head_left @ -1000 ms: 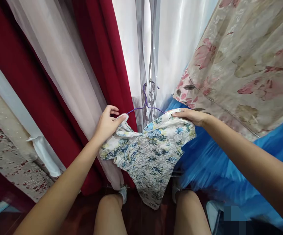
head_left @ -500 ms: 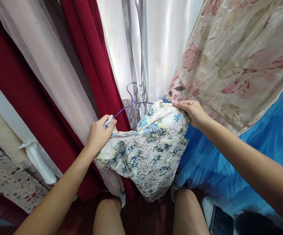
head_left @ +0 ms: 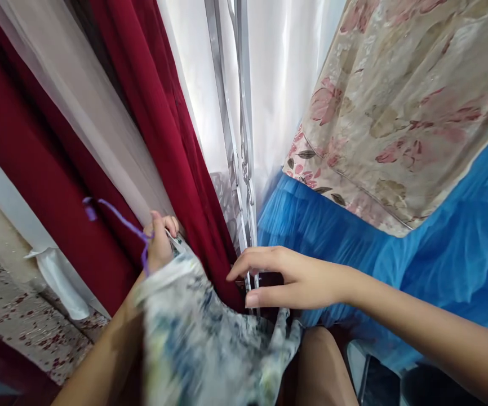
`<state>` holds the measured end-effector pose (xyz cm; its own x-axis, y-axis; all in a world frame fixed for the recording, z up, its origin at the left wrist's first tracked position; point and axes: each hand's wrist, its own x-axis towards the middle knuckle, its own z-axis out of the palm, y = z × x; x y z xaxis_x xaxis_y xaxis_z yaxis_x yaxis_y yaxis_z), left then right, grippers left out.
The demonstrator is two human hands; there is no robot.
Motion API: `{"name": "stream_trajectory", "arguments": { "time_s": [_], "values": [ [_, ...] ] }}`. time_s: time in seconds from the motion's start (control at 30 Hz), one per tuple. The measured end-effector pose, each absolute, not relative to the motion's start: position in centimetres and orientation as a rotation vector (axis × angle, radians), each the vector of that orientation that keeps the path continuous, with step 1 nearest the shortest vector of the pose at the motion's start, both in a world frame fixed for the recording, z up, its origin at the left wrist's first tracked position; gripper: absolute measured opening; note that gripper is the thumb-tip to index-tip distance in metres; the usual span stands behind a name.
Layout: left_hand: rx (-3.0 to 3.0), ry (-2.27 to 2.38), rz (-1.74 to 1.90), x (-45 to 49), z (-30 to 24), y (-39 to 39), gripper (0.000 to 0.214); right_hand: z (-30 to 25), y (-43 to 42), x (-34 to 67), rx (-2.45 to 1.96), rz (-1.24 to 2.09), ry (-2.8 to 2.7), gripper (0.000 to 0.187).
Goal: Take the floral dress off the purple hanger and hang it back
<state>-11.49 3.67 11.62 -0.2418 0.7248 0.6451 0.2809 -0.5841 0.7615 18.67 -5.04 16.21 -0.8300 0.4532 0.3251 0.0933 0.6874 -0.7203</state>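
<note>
My left hand (head_left: 160, 248) is closed on the upper edge of a white floral garment (head_left: 210, 338) with blue and yellow print, blurred by motion. Its cut, whether a blouse or a dress, I cannot tell. A thin purple hanger (head_left: 126, 222) sticks out to the left beside my left hand, its hook pointing away from the cloth. My right hand (head_left: 288, 276) hovers over the garment's right side, fingers and thumb apart, with nothing between them.
Dark red cloth (head_left: 155, 96) and pale sheer cloth (head_left: 92, 107) hang at the left. Grey ribbons (head_left: 244, 129) dangle in front of white fabric (head_left: 286, 73). On the right hang a beige floral skirt (head_left: 396, 113) and blue tulle (head_left: 451, 248). A dark object stands at the lower right.
My right hand has let go of the garment and moved down and left. My left hand has moved slightly left. The garment and hanger have swung round to the left and down.
</note>
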Motion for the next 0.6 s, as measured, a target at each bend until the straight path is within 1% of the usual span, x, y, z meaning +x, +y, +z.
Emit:
{"name": "stream_trajectory", "arguments": {
  "time_s": [0.03, 0.1, 0.2, 0.23, 0.3, 0.4, 0.47, 0.53, 0.6],
  "values": [
    [1.635, 1.088, 1.904, -10.9, 12.0, 2.6, 0.076, 15.0, -4.7, 19.0, -0.521, 0.859, -2.433, 0.043],
    [1.571, 0.933, 1.803, -9.4, 13.1, 0.3, 0.08, 12.6, -3.8, 19.6, -0.684, 0.616, -2.455, 0.069],
    [1.465, 0.775, 1.606, -6.5, 15.2, -2.8, 0.082, 9.9, -3.7, 19.3, -0.679, 0.367, -2.464, 0.109],
    [1.416, 0.736, 1.548, -5.5, 15.7, -3.5, 0.08, 9.3, -4.0, 18.9, -0.646, 0.29, -2.457, 0.119],
    [1.312, 0.678, 1.44, -3.3, 16.2, -4.2, 0.076, 8.7, -4.7, 17.9, -0.601, 0.15, -2.42, 0.13],
    [1.145, 0.559, 1.316, -0.3, 15.9, -4.3, 0.066, 7.9, -5.5, 17.2, -0.618, 0.06, -2.303, 0.127],
    [1.064, 0.489, 1.237, 1.2, 15.4, -3.9, 0.052, 7.1, -5.5, 17.8, -0.704, 0.056, -2.223, 0.119],
    [1.057, 0.457, 1.142, 2.1, 14.6, -3.1, 0.04, 6.2, -5.3, 19.4, -0.842, 0.035, -2.176, 0.101],
    [1.1, 0.466, 1.067, 2.6, 13.6, -1.7, 0.045, 5.5, -5.1, 21.6, -0.994, -0.028, -2.101, 0.08]
  ]
}}
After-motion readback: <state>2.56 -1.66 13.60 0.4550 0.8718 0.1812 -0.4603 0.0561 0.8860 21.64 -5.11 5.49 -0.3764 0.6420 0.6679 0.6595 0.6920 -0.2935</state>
